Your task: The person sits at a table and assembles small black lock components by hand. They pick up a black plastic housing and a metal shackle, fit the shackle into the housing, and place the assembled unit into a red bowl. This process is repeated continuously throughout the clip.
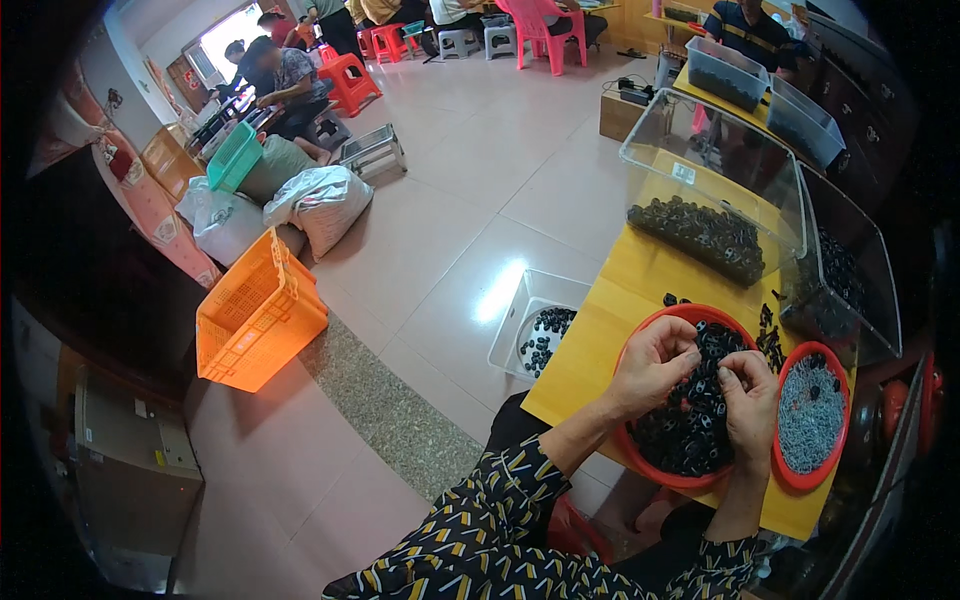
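Over a round red basin [630,452] full of small black plastic parts [690,435], my two hands work close together. My left hand [655,365] is closed, thumb and fingertips pressed together above the left side of the heap. Opposite it, my right hand [748,400] pinches with thumb and forefinger at the basin's right side. Whatever either pinch holds is too small to tell from the black parts behind. Beside my right hand, a smaller red basin [778,472] contains thin silvery metal pieces [810,415], with a few black parts on top.
Both basins stand on a yellow table [575,375]. Behind them are clear bins [715,185] of black parts; loose parts lie between. A white tub [510,340] sits on the floor at the table's left. Further left are an orange crate [262,315] and sacks [325,210]. Other people sit farther off.
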